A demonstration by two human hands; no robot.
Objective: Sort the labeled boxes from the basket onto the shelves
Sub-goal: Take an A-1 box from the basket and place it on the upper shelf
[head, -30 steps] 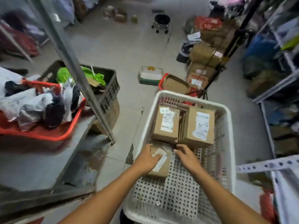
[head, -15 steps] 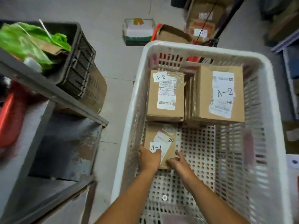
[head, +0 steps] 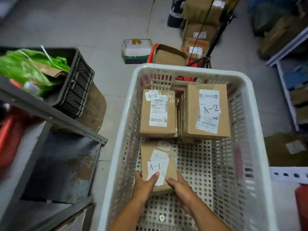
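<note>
A white perforated basket (head: 253, 124) fills the middle of the view. Inside it lies a small cardboard box labeled A-1 (head: 158, 157), at the near left. My left hand (head: 145, 184) grips its near left corner and my right hand (head: 178, 184) grips its near right corner. Behind it stand two more cardboard boxes labeled A-2, a smaller one (head: 158, 114) on the left and a larger one (head: 208, 110) on the right, side by side against the far wall.
A grey metal shelf unit (head: 55, 124) stands at the left, with a red tray (head: 8, 134) on it. A black crate (head: 78, 84) with green bags sits behind. Cardboard boxes (head: 196, 45) and a tripod stand are on the floor beyond the basket. Blue-white shelving (head: 283, 90) runs along the right.
The view has tilted down and closer to the basket. Both hands slid from the top of the A-1 box to its near end and now grip it.
</note>
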